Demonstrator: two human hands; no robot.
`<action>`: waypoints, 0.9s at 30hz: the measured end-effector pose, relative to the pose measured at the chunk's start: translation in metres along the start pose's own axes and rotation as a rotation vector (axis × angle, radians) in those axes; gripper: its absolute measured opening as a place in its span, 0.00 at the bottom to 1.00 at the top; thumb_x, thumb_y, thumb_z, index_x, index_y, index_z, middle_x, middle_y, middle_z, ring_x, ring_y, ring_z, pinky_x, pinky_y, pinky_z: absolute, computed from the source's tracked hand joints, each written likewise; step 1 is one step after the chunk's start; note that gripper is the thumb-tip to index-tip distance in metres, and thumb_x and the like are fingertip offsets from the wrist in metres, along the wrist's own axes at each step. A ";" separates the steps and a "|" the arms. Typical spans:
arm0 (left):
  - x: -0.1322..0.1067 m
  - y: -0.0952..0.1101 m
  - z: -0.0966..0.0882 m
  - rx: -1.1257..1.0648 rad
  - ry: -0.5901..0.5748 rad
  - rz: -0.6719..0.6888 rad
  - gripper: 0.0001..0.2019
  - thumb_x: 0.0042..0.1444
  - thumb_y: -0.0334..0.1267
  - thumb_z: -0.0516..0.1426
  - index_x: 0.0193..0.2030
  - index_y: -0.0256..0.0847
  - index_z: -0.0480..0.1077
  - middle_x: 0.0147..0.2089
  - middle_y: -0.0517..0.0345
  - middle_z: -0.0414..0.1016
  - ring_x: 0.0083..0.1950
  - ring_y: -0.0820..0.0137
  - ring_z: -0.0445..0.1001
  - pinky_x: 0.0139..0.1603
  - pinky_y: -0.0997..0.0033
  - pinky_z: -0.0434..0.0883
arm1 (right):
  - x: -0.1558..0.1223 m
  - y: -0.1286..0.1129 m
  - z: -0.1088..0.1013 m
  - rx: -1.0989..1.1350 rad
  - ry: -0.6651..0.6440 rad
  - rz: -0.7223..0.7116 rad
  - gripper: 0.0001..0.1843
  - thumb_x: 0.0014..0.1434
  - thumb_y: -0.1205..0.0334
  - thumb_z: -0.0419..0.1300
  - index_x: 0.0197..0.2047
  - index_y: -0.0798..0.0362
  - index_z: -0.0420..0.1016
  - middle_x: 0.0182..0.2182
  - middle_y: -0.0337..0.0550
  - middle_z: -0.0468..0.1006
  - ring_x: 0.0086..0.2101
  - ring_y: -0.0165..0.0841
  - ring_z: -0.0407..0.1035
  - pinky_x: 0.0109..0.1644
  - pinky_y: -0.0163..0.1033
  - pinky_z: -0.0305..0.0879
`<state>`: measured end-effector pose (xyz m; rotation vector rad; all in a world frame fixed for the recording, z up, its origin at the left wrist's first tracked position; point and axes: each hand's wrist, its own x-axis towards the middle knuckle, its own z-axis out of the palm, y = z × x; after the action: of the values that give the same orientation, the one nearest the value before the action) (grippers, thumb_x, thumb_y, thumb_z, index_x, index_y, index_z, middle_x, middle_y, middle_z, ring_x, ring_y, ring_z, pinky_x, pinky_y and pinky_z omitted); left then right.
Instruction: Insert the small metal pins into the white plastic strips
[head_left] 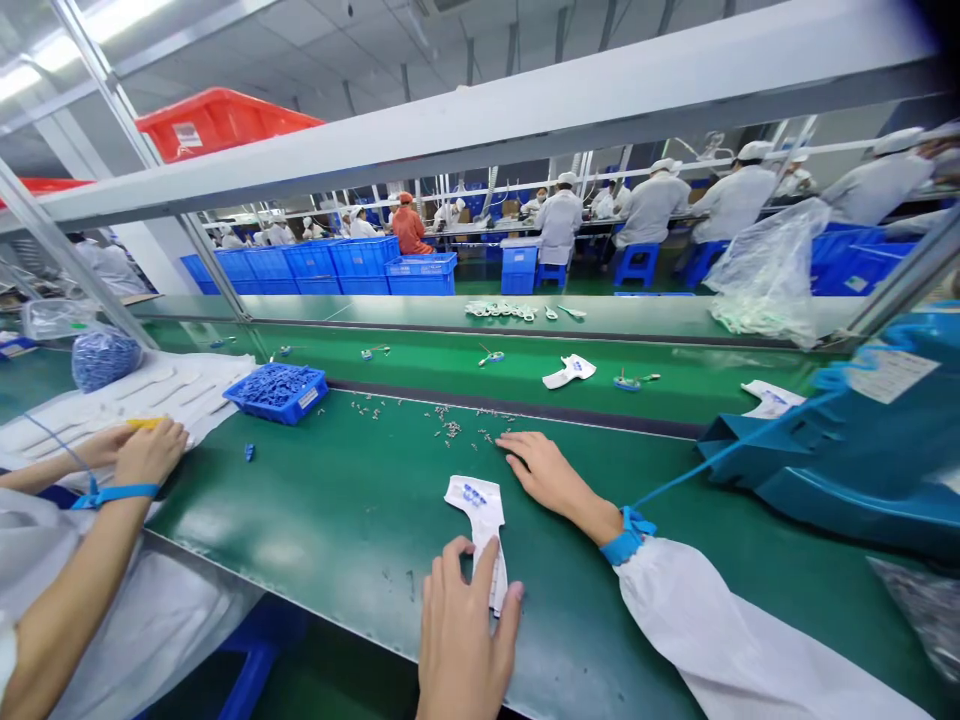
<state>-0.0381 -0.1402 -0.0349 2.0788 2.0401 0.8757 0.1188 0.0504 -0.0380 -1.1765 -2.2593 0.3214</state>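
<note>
Left hand (461, 630) holds the low end of a white paper card (474, 510) with blue bits on it, keeping it still on the green belt (322, 520). Right hand (555, 480) lies open and flat, near small metal parts (450, 425).

Green bench (322, 510) lies open between the right hand (551, 478) and the blue tray (276, 392) (only tiny parts (450, 425) scattered there); a teal bin (847, 470) blocks the right.
</note>
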 end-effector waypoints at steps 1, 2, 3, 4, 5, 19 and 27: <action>0.000 -0.001 0.000 -0.005 -0.003 0.010 0.18 0.65 0.41 0.52 0.60 0.51 0.68 0.54 0.47 0.67 0.45 0.58 0.70 0.45 0.57 0.70 | -0.001 0.002 0.001 -0.036 -0.023 -0.021 0.18 0.67 0.63 0.49 0.54 0.50 0.76 0.53 0.51 0.76 0.53 0.45 0.67 0.58 0.54 0.64; -0.001 -0.002 0.000 -0.011 -0.005 0.020 0.18 0.65 0.42 0.53 0.60 0.51 0.68 0.54 0.47 0.67 0.46 0.59 0.70 0.45 0.58 0.70 | -0.001 0.004 0.001 -0.046 -0.031 -0.026 0.18 0.67 0.65 0.49 0.52 0.50 0.77 0.50 0.51 0.77 0.49 0.44 0.68 0.56 0.53 0.66; -0.001 -0.004 0.000 -0.019 -0.005 0.032 0.17 0.65 0.42 0.53 0.60 0.51 0.69 0.54 0.47 0.67 0.46 0.59 0.70 0.44 0.58 0.70 | -0.002 0.005 0.001 -0.050 -0.030 -0.021 0.18 0.67 0.66 0.49 0.50 0.50 0.78 0.47 0.51 0.78 0.47 0.43 0.69 0.54 0.51 0.67; -0.001 -0.005 -0.001 -0.026 -0.005 0.045 0.17 0.65 0.42 0.53 0.60 0.51 0.69 0.54 0.47 0.67 0.46 0.59 0.70 0.45 0.59 0.71 | -0.002 0.005 0.000 -0.061 -0.028 -0.015 0.18 0.67 0.67 0.48 0.50 0.51 0.78 0.45 0.51 0.77 0.44 0.43 0.70 0.52 0.50 0.68; -0.002 -0.006 -0.001 -0.029 -0.003 0.057 0.17 0.65 0.42 0.52 0.59 0.51 0.69 0.54 0.47 0.68 0.46 0.59 0.70 0.45 0.59 0.71 | -0.003 0.006 -0.001 -0.074 -0.026 -0.006 0.18 0.67 0.68 0.47 0.50 0.51 0.77 0.44 0.52 0.77 0.43 0.42 0.70 0.50 0.49 0.69; 0.001 -0.008 -0.007 0.012 -0.043 0.117 0.16 0.65 0.41 0.52 0.58 0.49 0.71 0.52 0.48 0.70 0.41 0.63 0.72 0.40 0.62 0.71 | -0.023 0.018 -0.022 -0.251 -0.065 0.051 0.16 0.67 0.63 0.49 0.49 0.52 0.78 0.44 0.52 0.75 0.42 0.44 0.70 0.47 0.49 0.68; 0.000 -0.005 -0.009 -0.016 -0.067 0.102 0.25 0.64 0.48 0.54 0.66 0.47 0.61 0.54 0.48 0.71 0.48 0.59 0.73 0.46 0.59 0.71 | -0.021 0.003 -0.020 -0.087 -0.116 -0.068 0.19 0.68 0.60 0.50 0.59 0.49 0.72 0.51 0.50 0.74 0.47 0.44 0.69 0.54 0.51 0.66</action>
<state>-0.0471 -0.1431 -0.0296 2.1895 1.9035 0.8217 0.1417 0.0341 -0.0311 -1.1482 -2.4300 0.2734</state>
